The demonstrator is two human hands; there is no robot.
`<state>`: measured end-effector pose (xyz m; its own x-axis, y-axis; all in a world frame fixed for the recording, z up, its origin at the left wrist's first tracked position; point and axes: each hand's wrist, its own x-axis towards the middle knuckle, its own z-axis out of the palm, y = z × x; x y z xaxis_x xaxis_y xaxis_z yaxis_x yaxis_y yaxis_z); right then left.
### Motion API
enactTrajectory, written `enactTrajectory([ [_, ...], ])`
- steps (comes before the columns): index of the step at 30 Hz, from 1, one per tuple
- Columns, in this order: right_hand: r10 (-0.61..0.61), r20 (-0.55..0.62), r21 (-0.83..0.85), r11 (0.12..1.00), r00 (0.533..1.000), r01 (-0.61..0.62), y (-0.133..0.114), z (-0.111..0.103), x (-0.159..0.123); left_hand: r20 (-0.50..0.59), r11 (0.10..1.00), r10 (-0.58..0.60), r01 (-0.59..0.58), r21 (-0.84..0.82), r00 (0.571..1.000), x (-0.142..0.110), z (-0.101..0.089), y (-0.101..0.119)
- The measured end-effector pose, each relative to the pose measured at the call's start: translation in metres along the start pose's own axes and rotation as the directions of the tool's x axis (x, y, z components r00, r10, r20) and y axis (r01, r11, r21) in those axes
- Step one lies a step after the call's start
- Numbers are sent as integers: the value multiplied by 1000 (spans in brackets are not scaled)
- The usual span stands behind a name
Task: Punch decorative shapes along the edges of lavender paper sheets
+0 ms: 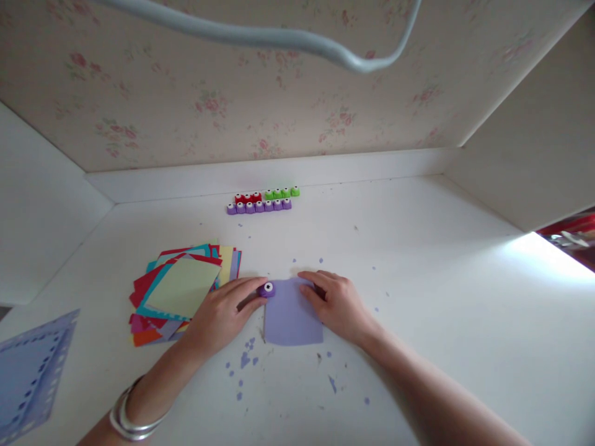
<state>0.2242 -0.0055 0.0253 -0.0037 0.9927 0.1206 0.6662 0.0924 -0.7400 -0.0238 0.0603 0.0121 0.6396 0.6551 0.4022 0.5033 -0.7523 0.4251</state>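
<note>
My left hand [225,313] grips a small purple craft punch [266,290] with a white-and-black button on top, at the upper left corner of a lilac sheet of paper [292,316]. The sheet lies on the white table. At its upper right corner my right hand [337,303] has the edge of the paper between thumb and fingers; the fingertips are partly hidden. Left of the sheet, a stack of coloured paper [183,288] is partly covered by my left hand and forearm.
Rows of purple punches [259,207], red punches [248,197] and green punches [281,193] stand near the wall. Lilac paper scraps [245,359] are scattered around the sheet. A lilac paper with a punched border [32,378] lies at left. A pale cable [260,37] crosses overhead.
</note>
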Motion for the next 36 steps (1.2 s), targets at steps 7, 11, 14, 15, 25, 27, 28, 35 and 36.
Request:
enactTrajectory([
  [7,-21,18,11,1000,1000,21,2,-1,0,-1,1000,6,-6,10,1000,-2,0,-1],
  [11,-18,26,-3,1000,999,18,2,-3,0,-3,1000,1,0,11,1000,-2,0,-2],
  [14,-37,27,1,999,999,37,2,-2,0,-6,1000,22,-21,20,1000,-1,-1,-2],
  [15,-40,23,2,999,999,40,2,-2,0,-6,999,31,-31,23,999,-1,-1,-1],
  [25,-38,5,-6,999,999,38,4,-1,1,-22,997,66,-65,44,998,2,-2,1],
  [27,-34,6,0,999,999,34,4,-1,0,-21,997,65,-64,53,998,1,-2,1],
  [28,-33,7,2,999,999,33,3,-1,0,-23,996,65,-64,57,998,1,-2,0],
  [35,-37,15,-5,999,999,37,2,-3,1,-5,996,81,-81,49,997,1,0,-2],
  [36,-34,14,-6,999,999,34,2,-2,1,-6,995,83,-82,48,997,1,0,-2],
])
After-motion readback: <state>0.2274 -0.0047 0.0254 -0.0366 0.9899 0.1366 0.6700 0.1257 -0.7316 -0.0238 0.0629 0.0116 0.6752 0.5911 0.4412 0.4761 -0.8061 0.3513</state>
